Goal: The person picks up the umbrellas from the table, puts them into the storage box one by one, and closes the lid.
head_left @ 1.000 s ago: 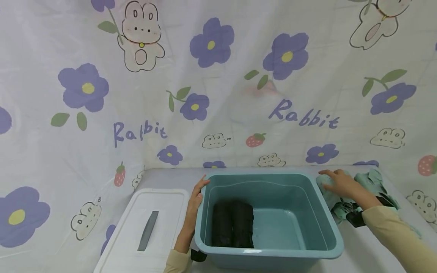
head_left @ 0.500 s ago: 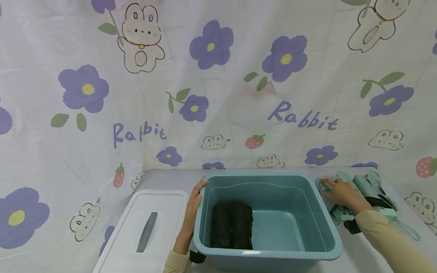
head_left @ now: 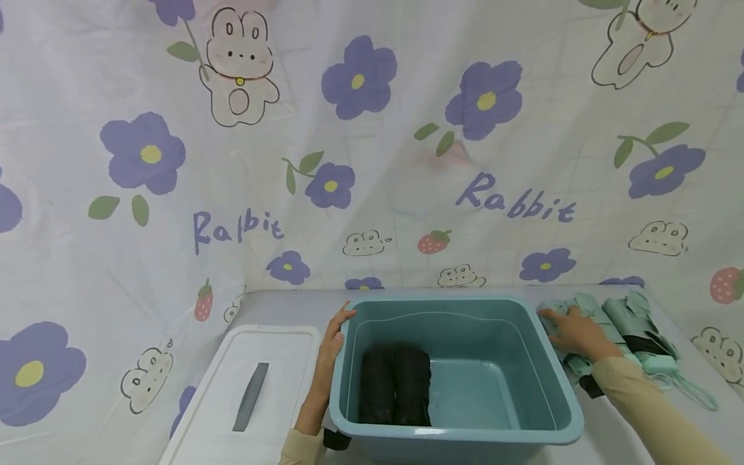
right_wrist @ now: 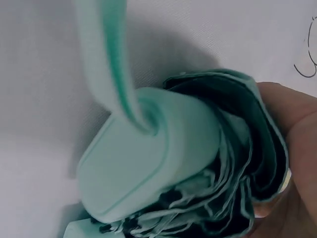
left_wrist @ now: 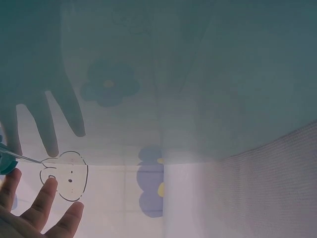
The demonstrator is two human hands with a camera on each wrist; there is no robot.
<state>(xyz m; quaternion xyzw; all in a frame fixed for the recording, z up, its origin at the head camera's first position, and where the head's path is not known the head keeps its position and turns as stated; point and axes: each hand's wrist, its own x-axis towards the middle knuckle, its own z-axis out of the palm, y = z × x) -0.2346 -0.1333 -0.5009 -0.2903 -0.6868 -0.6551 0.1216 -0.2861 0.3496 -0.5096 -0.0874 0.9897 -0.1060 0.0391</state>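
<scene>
My left hand (head_left: 330,339) lies along the left outer wall of a blue-green plastic bin (head_left: 459,433), fingertips at its rim. In the left wrist view its fingers (left_wrist: 37,208) are spread, mirrored in the glossy wall. To the right of the bin, my right hand (head_left: 581,332) grips a mint-green folding umbrella (right_wrist: 148,163) lying on the table. The right wrist view shows its rounded handle end, a wrist strap (right_wrist: 106,64) and loosely gathered fabric, with my fingers curled round the far side. Another mint folding umbrella (head_left: 636,323) lies farther right.
Two black rolled bundles (head_left: 378,387) lie side by side in the bin's left part. A white lid (head_left: 215,394) with a grey handle (head_left: 251,397) lies left of the bin. Behind the table hangs a patterned curtain (head_left: 401,174).
My right hand has settled lower onto the umbrella and closed round it, drawing slightly toward me and left. My left hand has stayed at the bin's side.
</scene>
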